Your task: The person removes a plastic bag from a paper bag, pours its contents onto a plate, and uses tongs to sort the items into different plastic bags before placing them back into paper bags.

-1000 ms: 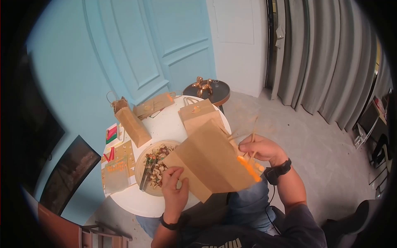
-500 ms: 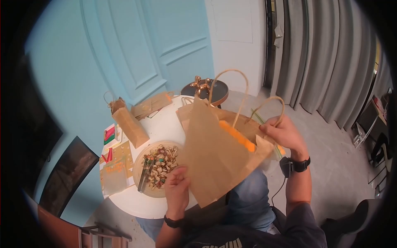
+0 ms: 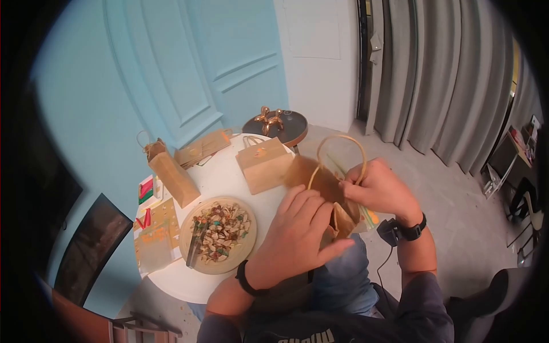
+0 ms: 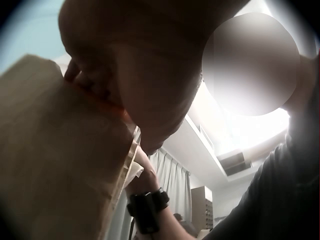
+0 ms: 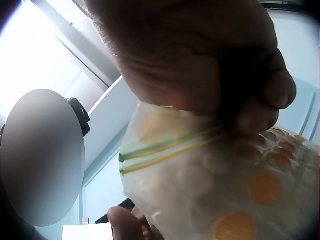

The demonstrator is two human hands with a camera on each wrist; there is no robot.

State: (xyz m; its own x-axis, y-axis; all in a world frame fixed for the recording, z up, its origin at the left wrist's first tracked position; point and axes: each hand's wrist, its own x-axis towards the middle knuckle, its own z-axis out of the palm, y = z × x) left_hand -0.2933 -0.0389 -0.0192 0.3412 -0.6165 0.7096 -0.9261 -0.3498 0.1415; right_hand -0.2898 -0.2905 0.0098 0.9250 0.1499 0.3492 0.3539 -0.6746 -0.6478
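A brown kraft paper bag (image 3: 346, 222) with twisted handles is between both hands, low in front of the body. My right hand (image 3: 377, 188) grips its upper edge near a handle. A clear zip bag (image 5: 200, 185) with green and yellow seal lines and orange dots hangs from that hand in the right wrist view. My left hand (image 3: 297, 234) reaches across the paper bag's mouth with the fingers bent over the rim and the thumb outside. An orange strip on the rim shows under these fingers in the left wrist view. The paper bag's inside is mostly hidden.
On the white round table (image 3: 217, 177) lies a plate (image 3: 220, 269) of mixed small bits, a dark stick across it. Other paper bags (image 3: 263, 166) stand behind, another (image 3: 174, 180) at the left. A dark side table (image 3: 289, 128) holds a copper balloon-dog figure (image 3: 269, 119).
The paper bag has swung from flat and tilted over the table to mouth-up, nearer the right side. My left hand has moved right, from its side up to its rim.
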